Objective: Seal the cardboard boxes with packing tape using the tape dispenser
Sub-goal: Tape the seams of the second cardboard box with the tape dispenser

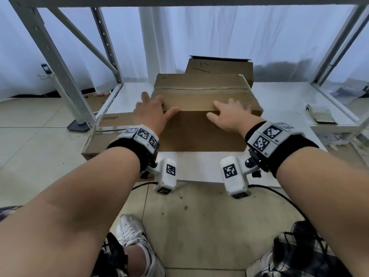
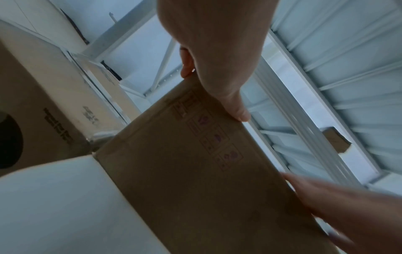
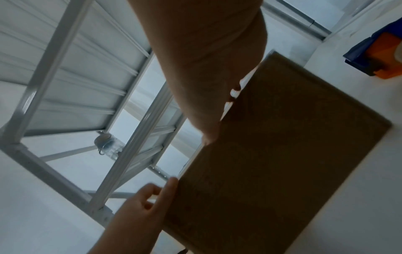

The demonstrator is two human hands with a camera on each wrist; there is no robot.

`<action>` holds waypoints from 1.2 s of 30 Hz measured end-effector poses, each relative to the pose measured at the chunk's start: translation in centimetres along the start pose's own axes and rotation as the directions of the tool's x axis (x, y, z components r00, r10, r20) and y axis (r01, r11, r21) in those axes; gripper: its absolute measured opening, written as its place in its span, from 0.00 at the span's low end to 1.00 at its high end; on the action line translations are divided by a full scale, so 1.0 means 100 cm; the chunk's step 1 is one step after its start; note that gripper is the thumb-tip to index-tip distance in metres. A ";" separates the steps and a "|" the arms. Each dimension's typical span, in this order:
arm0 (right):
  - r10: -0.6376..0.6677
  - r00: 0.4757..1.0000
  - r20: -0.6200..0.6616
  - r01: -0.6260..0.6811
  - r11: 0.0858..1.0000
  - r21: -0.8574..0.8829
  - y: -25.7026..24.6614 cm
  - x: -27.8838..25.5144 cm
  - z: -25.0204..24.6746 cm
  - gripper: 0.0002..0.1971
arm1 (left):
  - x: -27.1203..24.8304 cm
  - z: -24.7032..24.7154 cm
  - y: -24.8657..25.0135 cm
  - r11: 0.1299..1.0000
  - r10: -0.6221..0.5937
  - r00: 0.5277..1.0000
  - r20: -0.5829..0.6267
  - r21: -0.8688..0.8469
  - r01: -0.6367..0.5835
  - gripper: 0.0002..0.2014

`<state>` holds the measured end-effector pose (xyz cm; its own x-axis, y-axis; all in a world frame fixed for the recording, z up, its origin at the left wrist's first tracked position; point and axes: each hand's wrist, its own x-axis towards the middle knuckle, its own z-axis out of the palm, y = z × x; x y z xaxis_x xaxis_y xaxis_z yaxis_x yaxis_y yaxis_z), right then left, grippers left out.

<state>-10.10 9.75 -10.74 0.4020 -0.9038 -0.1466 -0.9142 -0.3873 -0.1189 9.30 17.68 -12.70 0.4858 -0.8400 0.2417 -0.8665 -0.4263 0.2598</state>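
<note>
The plain brown cardboard box (image 1: 201, 116) sits on the low white shelf board (image 1: 279, 96) of a grey metal rack (image 1: 58, 62), its top flaps folded down and meeting along a seam that runs left to right; whether any tape lies on that seam cannot be told. The left hand (image 1: 150, 112) rests over the near left corner of the box, fingers spread along the top and the thumb lying along the front edge, and the right hand (image 1: 229, 114) lies flat on the top near the front right, fingers straight and wide; neither hand is closed round anything. A second, taller brown box (image 1: 221, 66) stands behind the first, and a flat printed carton (image 1: 103, 134) lies just left of it. The step in hand looks like squaring and steadying the box before taping. To do it well, both palms should press the flaps level so the seam closes without a gap, and the box should be drawn towards the front edge of the shelf so that a strip can run over both ends. A blue and orange object (image 3: 378, 56), possibly the tape dispenser, shows off to the right in the right wrist view, well apart from the box; one hand would have to leave the flaps to fetch it while the other holds them flat.
</note>
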 end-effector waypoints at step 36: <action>-0.017 0.986 -0.166 0.065 0.955 0.290 0.059 0.023 0.013 0.33 | -0.012 0.001 0.017 0.864 0.450 0.892 -0.036 -0.236 -0.445 0.21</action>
<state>-14.52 5.60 -13.02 0.4032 -0.9149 0.0209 -0.8320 -0.3760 -0.4079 7.20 17.95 -12.60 0.0475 -0.9293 0.3663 -0.9374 0.0852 0.3377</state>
